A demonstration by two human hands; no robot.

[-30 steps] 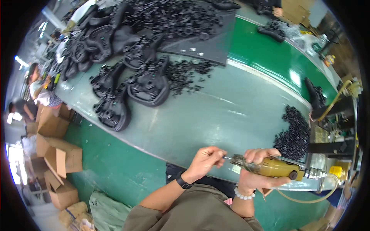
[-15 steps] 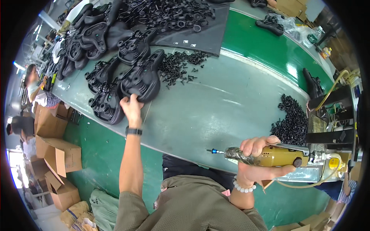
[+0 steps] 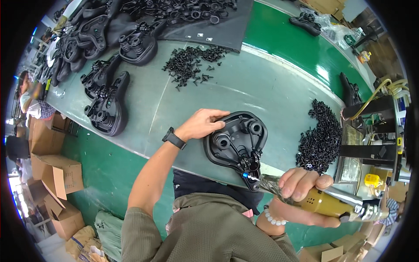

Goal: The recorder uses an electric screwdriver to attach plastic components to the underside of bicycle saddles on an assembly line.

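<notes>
A black plastic saddle base [image 3: 238, 142] lies upside down on the grey table [image 3: 174, 105] just in front of me. My left hand [image 3: 202, 123] grips its rear left edge. My right hand [image 3: 301, 185] holds a yellow power screwdriver [image 3: 321, 201] by its body. The driver's bit tip touches the narrow nose end of the saddle base, near the table's front edge.
A heap of black screws [image 3: 321, 139] lies to the right, a looser scatter of screws [image 3: 192, 63] farther back. Several black saddle bases [image 3: 109, 105] pile up at the left and rear. A green conveyor belt [image 3: 297, 48] runs behind. Cardboard boxes [image 3: 52, 174] stand on the green floor at left.
My left hand took a saddle base from the left pile and brought it in front of me. My right hand moved the screwdriver's tip onto its nose end.
</notes>
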